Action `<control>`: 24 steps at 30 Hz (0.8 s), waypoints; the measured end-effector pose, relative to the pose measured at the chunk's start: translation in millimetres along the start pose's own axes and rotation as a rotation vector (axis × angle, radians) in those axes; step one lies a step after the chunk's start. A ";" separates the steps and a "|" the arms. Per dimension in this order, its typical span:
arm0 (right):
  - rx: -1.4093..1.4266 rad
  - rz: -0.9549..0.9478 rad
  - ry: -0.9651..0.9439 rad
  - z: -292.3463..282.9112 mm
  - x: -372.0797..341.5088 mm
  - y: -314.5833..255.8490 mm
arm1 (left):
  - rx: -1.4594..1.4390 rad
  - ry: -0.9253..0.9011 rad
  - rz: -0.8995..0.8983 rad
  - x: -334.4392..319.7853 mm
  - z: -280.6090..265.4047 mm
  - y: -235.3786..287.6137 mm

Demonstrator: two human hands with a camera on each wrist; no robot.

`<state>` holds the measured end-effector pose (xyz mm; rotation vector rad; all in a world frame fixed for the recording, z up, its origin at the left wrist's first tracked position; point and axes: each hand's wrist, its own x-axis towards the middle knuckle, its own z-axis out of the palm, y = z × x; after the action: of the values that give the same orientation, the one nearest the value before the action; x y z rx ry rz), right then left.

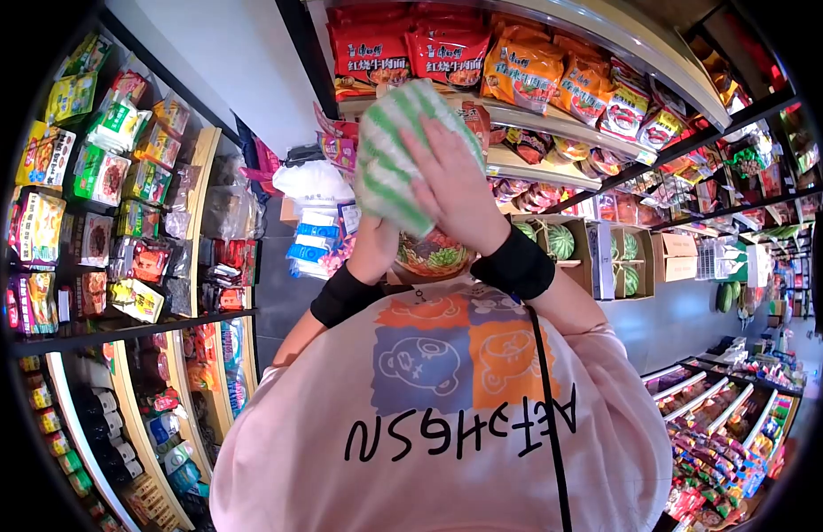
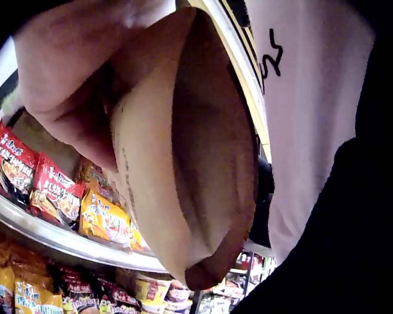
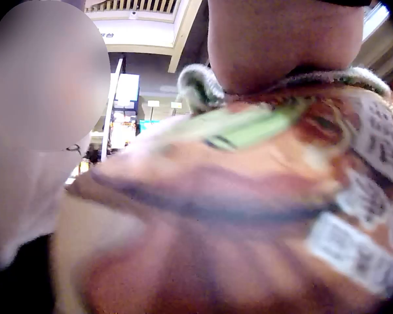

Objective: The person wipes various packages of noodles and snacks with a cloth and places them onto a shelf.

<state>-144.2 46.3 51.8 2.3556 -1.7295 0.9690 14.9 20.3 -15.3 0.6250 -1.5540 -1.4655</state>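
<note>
A green-and-white striped cloth (image 1: 389,168) is draped over an instant noodle tub (image 1: 436,254), held up before the chest. My right hand (image 1: 462,182) lies on the cloth with its fingers straight, pressing it against the tub. Below it, my left hand (image 1: 372,251) grips the tub, its fingers mostly hidden by the cloth. In the left wrist view the tub's recessed paper base (image 2: 213,150) faces the camera, and the left hand's curled fingers (image 2: 72,78) hold its side. The right wrist view shows the tub's printed wall (image 3: 209,176), with the cloth's edge (image 3: 200,88) above.
Ahead, a shelf holds red noodle packets (image 1: 367,55) and orange noodle packets (image 1: 522,71). Packaged food (image 1: 101,173) fills the shelves on the left. Boxed watermelons (image 1: 560,241) sit at the right. A white bag (image 1: 312,182) lies beyond the hands, near blue-and-white packs (image 1: 314,239).
</note>
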 end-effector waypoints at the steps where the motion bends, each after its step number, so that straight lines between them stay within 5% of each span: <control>1: 0.010 0.031 0.035 0.0 2.5 -0.8 | 0.048 0.000 0.003 0.5 -2.5 3.1; 8: 0.104 0.112 0.139 3.2 0.7 38.4 | 0.263 -0.015 -0.220 1.7 -28.4 26.8; 11: 0.383 0.093 0.065 20.2 -12.4 37.1 | 0.252 0.141 0.113 0.4 -28.6 15.9; 13: 0.388 0.023 -0.014 23.1 -21.1 15.9 | 0.196 0.184 0.098 3.2 -35.3 10.6; 18: 0.145 -0.117 -0.194 24.5 -16.6 -36.5 | -0.548 0.250 -0.168 2.0 -47.1 3.9; 24: 0.025 -0.196 -0.216 32.2 -9.4 -38.2 | -0.567 0.009 -0.247 -5.5 -52.9 -5.2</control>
<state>-97.9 55.4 32.9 2.6701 -1.5171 0.7354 61.5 -3.3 -26.4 0.4890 -0.9994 -1.9775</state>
